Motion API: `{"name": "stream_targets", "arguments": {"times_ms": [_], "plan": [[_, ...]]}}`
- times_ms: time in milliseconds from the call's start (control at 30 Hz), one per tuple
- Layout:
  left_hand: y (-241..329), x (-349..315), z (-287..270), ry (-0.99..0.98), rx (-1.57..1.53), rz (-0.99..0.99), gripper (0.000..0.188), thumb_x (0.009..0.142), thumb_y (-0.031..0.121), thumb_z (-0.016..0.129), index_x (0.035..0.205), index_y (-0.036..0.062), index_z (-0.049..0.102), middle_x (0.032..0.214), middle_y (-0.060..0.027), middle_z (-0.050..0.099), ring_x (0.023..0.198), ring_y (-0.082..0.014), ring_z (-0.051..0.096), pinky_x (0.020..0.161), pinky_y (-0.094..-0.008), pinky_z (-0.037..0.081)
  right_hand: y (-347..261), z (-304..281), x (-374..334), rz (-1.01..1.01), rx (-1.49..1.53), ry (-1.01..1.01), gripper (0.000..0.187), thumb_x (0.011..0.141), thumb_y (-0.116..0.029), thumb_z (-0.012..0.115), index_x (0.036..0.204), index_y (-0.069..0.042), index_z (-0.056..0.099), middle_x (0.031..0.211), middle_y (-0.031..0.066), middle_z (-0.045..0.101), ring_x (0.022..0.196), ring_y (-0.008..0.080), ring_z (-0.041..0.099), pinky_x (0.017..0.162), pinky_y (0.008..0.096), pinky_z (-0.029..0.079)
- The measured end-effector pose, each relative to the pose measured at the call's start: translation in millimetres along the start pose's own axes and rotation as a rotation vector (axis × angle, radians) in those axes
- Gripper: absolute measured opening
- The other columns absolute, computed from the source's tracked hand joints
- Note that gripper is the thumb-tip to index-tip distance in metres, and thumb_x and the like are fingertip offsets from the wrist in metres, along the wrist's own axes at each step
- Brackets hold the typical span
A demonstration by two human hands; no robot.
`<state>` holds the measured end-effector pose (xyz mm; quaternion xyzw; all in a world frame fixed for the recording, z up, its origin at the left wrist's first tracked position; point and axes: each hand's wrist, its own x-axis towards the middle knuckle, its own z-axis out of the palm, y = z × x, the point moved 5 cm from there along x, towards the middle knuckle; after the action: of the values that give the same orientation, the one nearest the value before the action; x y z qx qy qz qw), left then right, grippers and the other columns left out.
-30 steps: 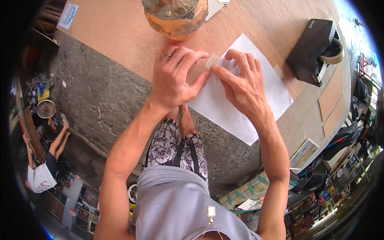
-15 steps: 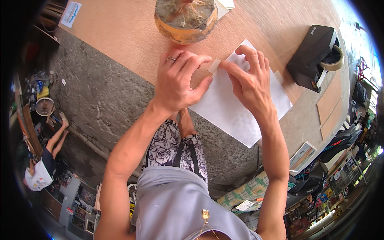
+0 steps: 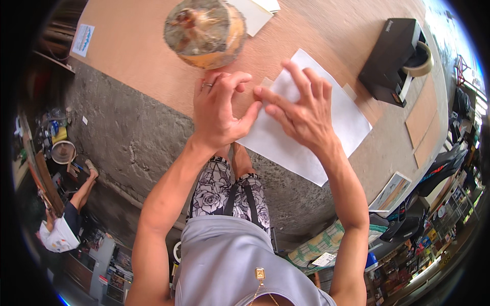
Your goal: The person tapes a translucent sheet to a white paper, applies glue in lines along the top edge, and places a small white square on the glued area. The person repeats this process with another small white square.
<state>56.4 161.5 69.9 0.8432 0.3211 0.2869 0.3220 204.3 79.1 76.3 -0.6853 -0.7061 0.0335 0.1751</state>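
A white sheet of paper [image 3: 278, 143] lies slanted on the wooden board [image 3: 127, 56]. Pale tape strips cross its edges: one tape strip [image 3: 267, 82] at the upper left, another on the right side. My right hand [image 3: 306, 112] rests over the sheet with fingers spread, its index fingertip by the left edge just below the strip. Beside that edge, my left hand [image 3: 219, 112] has loosely curled fingers and a thumb held apart, with nothing visible between them. A round object with a grey-brown top and orange-yellow side [image 3: 204, 33] stands beyond my left hand.
A black tape dispenser [image 3: 388, 61] with a tape roll [image 3: 421, 61] stands at the right. Farther back lie white papers [image 3: 252, 18]. A framed picture [image 3: 392, 194] is at the lower right. Another person [image 3: 64, 232] sits far left near a bucket [image 3: 63, 152].
My right hand has shifted left, its fingers more spread and its index fingertip lower along the paper's edge. The view has shifted, so the round object appears farther left.
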Motion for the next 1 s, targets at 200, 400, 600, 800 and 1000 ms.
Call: {"name": "stream_targets", "arguments": {"times_ms": [200,400,600,800,1000], "plan": [[4,-2,9,-0.006,-0.012,0.000,0.056,0.069,0.013,0.081,0.118,0.0110,0.053,0.092,-0.0015,0.060,0.085,-0.0198,0.057,0.083,-0.0379,0.040,11,-15,-39,0.264,-0.089,0.119,0.048,0.082,-0.041,0.072,0.128,-0.030,0.063,0.150,0.0089,0.041,0.135,0.0288,0.036,0.102,0.0430,0.027],[25,3,11,-0.107,0.197,0.154,0.042,0.075,0.008,0.078,0.113,0.0044,0.060,0.103,-0.0071,0.063,0.096,-0.0236,0.057,0.090,-0.0401,0.042,-28,-26,-137,0.635,0.104,-0.057,0.059,0.087,-0.038,0.069,0.141,-0.022,0.052,0.158,0.0171,0.027,0.149,0.0357,0.018,0.117,0.0551,0.009],[82,-13,50,-0.363,0.171,0.300,0.059,0.084,0.014,0.072,0.138,0.0030,0.052,0.145,-0.0166,0.048,0.139,-0.0355,0.037,0.113,-0.0442,0.031,-36,-37,-194,0.828,0.073,0.108,0.056,0.087,-0.030,0.070,0.137,-0.010,0.055,0.155,0.0207,0.032,0.147,0.0381,0.022,0.117,0.0555,0.014],[89,-32,107,-0.607,0.414,0.417,0.071,0.093,0.042,0.059,0.152,0.0120,0.034,0.162,-0.0142,0.019,0.151,-0.0324,0.008,0.121,-0.0482,0.003,-48,-43,-234,1.082,0.041,0.374,0.039,0.080,-0.021,0.078,0.114,-0.007,0.066,0.115,0.0115,0.057,0.101,0.0290,0.054,0.096,0.0475,0.038],[101,-34,125,-0.677,0.424,0.479,0.074,0.094,0.045,0.057,0.154,0.0101,0.030,0.162,-0.0144,0.016,0.151,-0.0319,0.006,0.120,-0.0498,0.000,-39,-35,-255,1.326,0.422,0.715,0.027,0.077,-0.008,0.080,0.099,0.001,0.066,0.089,0.0096,0.062,0.069,0.0166,0.058,0.061,0.0296,0.050]]}}
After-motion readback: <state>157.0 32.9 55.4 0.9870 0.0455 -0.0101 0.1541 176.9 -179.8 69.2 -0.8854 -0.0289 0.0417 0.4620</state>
